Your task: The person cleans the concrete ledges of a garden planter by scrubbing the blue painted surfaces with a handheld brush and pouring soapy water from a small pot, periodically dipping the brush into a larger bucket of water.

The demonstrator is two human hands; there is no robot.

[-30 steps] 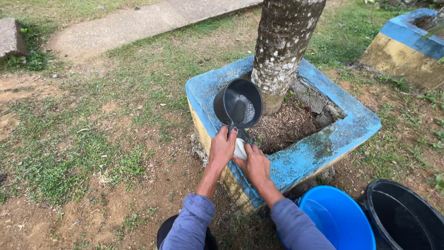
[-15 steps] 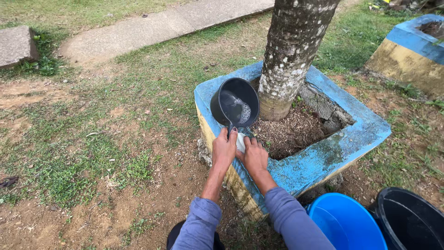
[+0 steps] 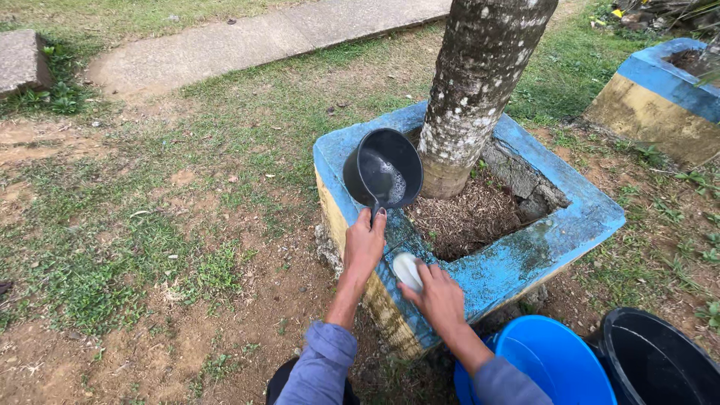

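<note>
The left hand (image 3: 365, 244) grips the handle of a dark scoop (image 3: 383, 175), which tilts just above it, soapy water inside. Beside it, the right hand (image 3: 439, 298) presses a white sponge (image 3: 407, 268) onto the blue planter rim (image 3: 525, 259). Beyond stands a tree trunk (image 3: 480, 82); a blue bucket (image 3: 551, 367) sits below the right wrist

Both arms are extending upward from the bottom centre of the frame, forearms bare, grey-blue sleeves pushed back to the elbows. The left hand (image 3: 365, 244) is sitting at centre frame, its grip closing as a fist, thumb pointing up. The right hand (image 3: 439, 296) is lying lower right of it, palm down, fingers curling forward in a closed grip.
</note>
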